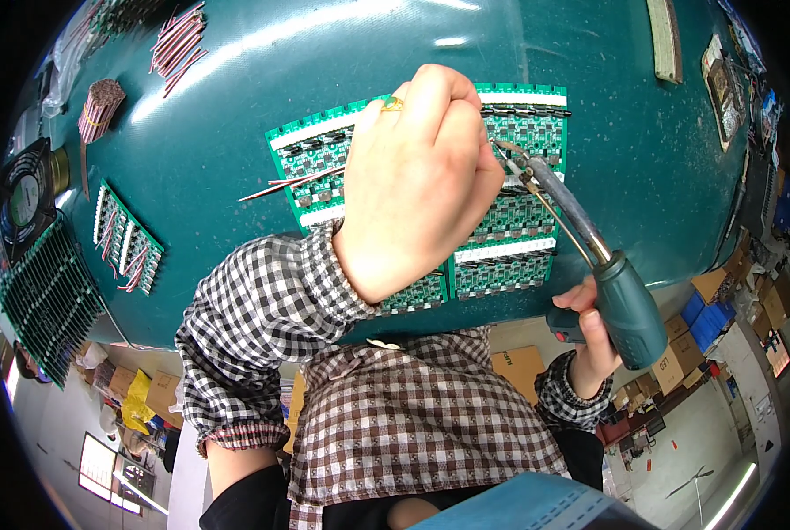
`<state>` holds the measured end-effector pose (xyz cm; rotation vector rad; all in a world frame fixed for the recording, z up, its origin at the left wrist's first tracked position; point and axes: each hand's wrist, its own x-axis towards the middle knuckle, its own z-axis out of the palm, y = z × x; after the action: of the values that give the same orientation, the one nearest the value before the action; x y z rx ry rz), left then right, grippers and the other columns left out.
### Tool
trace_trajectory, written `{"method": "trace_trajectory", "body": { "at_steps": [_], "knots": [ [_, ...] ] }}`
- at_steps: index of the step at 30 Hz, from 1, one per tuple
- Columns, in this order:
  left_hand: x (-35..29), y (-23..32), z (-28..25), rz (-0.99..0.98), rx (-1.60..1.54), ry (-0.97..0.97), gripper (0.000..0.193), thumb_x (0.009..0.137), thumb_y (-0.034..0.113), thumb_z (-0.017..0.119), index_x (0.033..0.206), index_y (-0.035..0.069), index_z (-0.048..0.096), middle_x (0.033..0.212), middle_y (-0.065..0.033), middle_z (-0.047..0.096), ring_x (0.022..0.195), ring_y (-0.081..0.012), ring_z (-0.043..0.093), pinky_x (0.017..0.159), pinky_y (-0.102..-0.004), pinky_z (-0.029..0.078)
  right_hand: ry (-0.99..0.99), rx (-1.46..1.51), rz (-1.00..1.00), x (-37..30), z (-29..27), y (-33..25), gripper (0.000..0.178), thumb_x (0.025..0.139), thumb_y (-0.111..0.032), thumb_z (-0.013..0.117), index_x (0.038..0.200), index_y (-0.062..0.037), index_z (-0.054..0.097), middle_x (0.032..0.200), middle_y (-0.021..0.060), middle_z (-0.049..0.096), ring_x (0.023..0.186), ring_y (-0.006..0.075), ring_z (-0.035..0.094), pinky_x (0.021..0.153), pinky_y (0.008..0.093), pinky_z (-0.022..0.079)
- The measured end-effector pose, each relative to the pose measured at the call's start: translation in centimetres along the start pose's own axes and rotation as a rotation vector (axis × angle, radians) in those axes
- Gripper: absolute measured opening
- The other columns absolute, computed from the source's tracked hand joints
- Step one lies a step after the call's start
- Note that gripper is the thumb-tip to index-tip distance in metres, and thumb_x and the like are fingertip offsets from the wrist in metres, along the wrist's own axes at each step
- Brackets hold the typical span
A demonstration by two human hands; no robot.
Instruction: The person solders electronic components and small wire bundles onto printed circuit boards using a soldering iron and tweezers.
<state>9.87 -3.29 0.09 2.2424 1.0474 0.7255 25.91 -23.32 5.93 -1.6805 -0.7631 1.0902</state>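
Observation:
My left hand (421, 177) is closed in a pinch over the middle of a green circuit board panel (519, 212). Thin red, white and dark wires (293, 182) stick out from beneath its palm toward the left; its fingertips are hidden behind the knuckles. A dark green soldering gun (632, 314) is gripped in my right hand (589, 331) at the lower right. The gun's long metal barrel slants up and left, and its tip reaches the board beside my left fingers. Rows of small components and white strips cover the panel, which lies flat on the green mat (227, 115).
A bundle of wires (103, 110) stands at the upper left, with loose wires (179, 44) farther back. A smaller board with wires (128, 238) lies left, near a black fan (26, 190) and stacked boards (49, 291). At far right sits a worn metal tray (722, 93).

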Motion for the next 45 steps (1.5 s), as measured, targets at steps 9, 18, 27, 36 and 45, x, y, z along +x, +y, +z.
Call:
{"method": "trace_trajectory", "body": {
  "at_steps": [9,18,27,36,45],
  "knots": [
    [0.0,0.1,0.0,-0.001,0.005,0.0,0.018,0.066,0.003,0.07,0.075,0.007,0.055,0.097,-0.0066,0.056,0.074,-0.0247,0.056,0.062,-0.0343,0.043,0.079,0.017,-0.054,-0.1,0.2,0.2,0.041,0.082,-0.012,0.059,0.114,0.0118,0.051,0.085,0.0151,0.056,0.072,0.0257,0.06,0.066,0.0394,0.054],
    [0.0,0.1,-0.3,0.005,-0.013,-0.026,0.017,0.067,0.002,0.07,0.077,0.005,0.055,0.096,-0.0081,0.056,0.077,-0.0252,0.057,0.064,-0.0346,0.045,0.241,0.276,-0.015,1.3,1.2,0.4,0.046,0.089,-0.025,0.057,0.118,0.0081,0.047,0.081,0.0103,0.051,0.073,0.0217,0.057,0.064,0.0353,0.054],
    [1.5,-0.8,-4.6,-0.004,0.014,-0.096,0.016,0.08,-0.002,0.066,0.096,-0.001,0.063,0.103,-0.0141,0.062,0.095,-0.0259,0.061,0.082,-0.0317,0.049,0.205,0.924,0.017,4.0,-1.0,2.9,0.036,0.096,-0.03,0.051,0.112,0.0025,0.046,0.082,0.0069,0.054,0.079,0.0202,0.057,0.068,0.0327,0.056],
    [-0.3,-0.5,-4.6,0.05,0.036,-0.081,0.024,0.074,-0.006,0.07,0.096,0.0,0.064,0.102,-0.0133,0.063,0.094,-0.0267,0.062,0.082,-0.0335,0.047,0.163,0.952,0.011,4.4,-1.4,3.3,0.036,0.097,-0.031,0.05,0.113,0.0011,0.044,0.086,0.0075,0.055,0.084,0.0214,0.057,0.072,0.034,0.054],
    [-3.8,0.1,-4.7,0.145,0.017,-0.129,0.036,0.066,0.001,0.077,0.1,0.004,0.065,0.109,-0.0142,0.062,0.096,-0.0275,0.06,0.082,-0.0379,0.046,-0.001,1.175,0.002,6.7,0.7,2.9,0.039,0.095,-0.036,0.053,0.112,-0.0021,0.045,0.086,0.0047,0.056,0.087,0.0211,0.058,0.112,0.0484,0.025]
  ]
}}
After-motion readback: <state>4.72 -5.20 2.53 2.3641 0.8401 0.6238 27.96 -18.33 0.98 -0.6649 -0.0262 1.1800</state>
